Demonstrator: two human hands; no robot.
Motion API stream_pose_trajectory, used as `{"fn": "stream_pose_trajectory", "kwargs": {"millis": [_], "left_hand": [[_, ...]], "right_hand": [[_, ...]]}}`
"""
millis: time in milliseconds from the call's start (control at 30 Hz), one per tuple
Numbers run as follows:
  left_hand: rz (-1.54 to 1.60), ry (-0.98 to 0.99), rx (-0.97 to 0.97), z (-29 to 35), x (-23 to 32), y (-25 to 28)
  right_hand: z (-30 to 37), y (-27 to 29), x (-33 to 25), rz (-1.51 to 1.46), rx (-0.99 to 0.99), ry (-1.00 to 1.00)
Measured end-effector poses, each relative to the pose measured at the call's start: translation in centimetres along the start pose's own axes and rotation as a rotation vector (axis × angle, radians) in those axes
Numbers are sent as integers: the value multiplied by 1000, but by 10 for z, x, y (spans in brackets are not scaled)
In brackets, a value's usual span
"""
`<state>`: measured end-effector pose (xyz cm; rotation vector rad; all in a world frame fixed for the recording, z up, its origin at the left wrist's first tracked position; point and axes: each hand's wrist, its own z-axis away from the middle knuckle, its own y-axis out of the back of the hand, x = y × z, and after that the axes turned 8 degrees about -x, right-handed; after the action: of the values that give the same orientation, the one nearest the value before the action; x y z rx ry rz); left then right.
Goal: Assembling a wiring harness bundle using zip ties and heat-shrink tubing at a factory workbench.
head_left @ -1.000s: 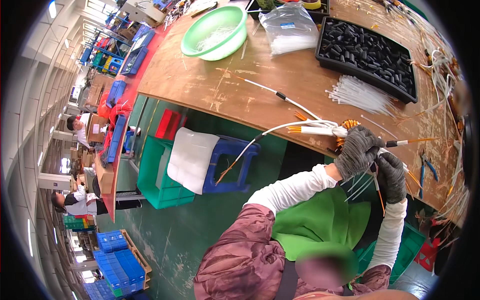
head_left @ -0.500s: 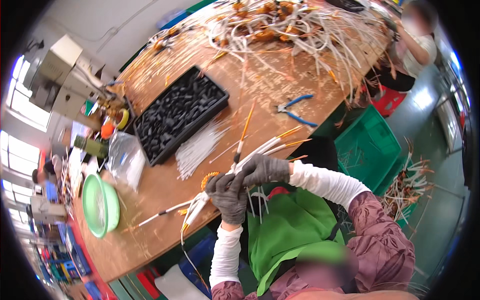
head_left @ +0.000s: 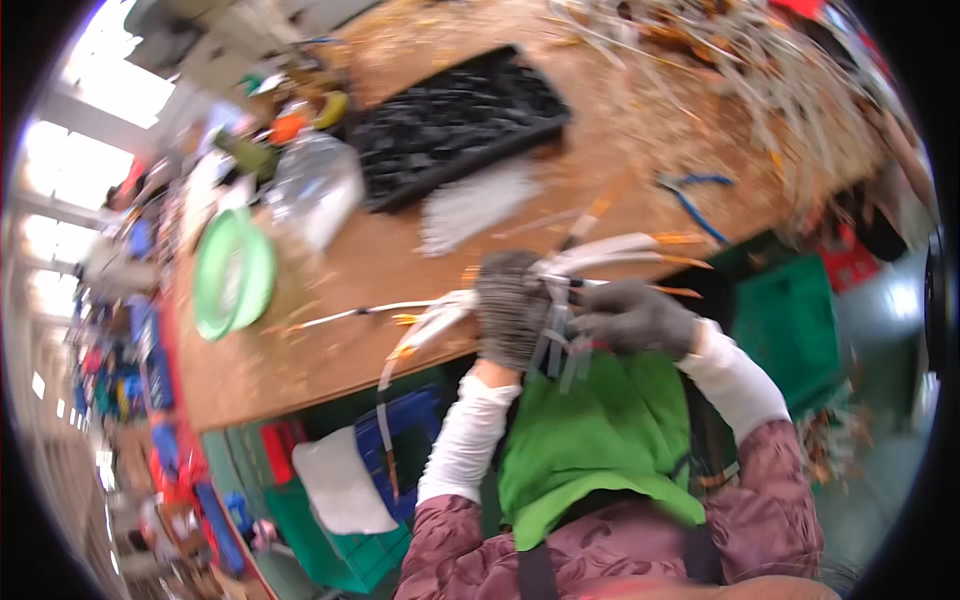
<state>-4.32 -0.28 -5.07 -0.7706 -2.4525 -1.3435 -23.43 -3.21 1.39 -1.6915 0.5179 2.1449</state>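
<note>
My left hand (head_left: 512, 310), in a grey glove, is closed round a bundle of white sleeved wires (head_left: 605, 252). Orange and bare copper-coloured ends stick out to the right of it. More of the bundle trails to the left, and one long wire hangs past the table edge. Thin white cable ties (head_left: 555, 335) dangle from the bundle between my hands. Close by on the right, my right hand (head_left: 640, 318), gloved too, has its fingers drawn together beside these ties. Blur hides what lies between its fingertips.
A black tray (head_left: 460, 130) of small black parts stands on the wooden table (head_left: 330, 365), with loose cable ties (head_left: 475, 205) before it. Blue-handled pliers (head_left: 695, 205) lie to the right. A green basin (head_left: 235, 275), a plastic bag (head_left: 315, 185) and a heap of wires (head_left: 740, 80) surround these.
The view has swung, so the table things sit farther right. My right hand has come off the bundle beside my left hand and moved right, next to the ties. My left hand still grips the bundle.
</note>
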Motion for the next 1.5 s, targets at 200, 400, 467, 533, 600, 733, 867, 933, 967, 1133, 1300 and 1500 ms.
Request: {"fn": "stream_pose_trajectory", "kwargs": {"millis": [200, 400, 467, 533, 600, 733, 867, 933, 967, 1133, 1300, 1500], "left_hand": [[-18, 50, -109, 2, 17, -25], [2, 39, -69, 7, 16, -15], [-17, 30, -51, 6, 11, -14], [-18, 12, -42, 6, 12, -18], [-47, 42, -60, 5, 10, -19], [-63, 73, -170, 4, 21, -6], [84, -33, -180, -15, 11, 30], [8, -16, -248, -35, -18, 48], [-116, -221, -125, -45, -39, 62], [11, 62, -434, -76, -93, 85], [70, 57, -835, -81, -94, 14], [-395, -67, -1046, -93, -75, -17]], "right_hand": [[-16, 37, 50, -85, 510, 160], [-46, 32, 71, -174, 635, 190], [-43, 29, 59, -306, 601, 53], [-47, 17, 69, -260, 553, 160], [-53, 5, 80, -208, 527, 304], [-45, 4, 77, -452, 522, 122], [-23, 11, 76, -328, 387, 239], [-20, 22, 77, -250, 366, 342], [-20, 22, 71, -203, 376, 353], [-24, 18, 76, -15, 516, 249], [2, 22, 72, 132, 531, 190], [10, 21, 76, 84, 479, 153]]}}
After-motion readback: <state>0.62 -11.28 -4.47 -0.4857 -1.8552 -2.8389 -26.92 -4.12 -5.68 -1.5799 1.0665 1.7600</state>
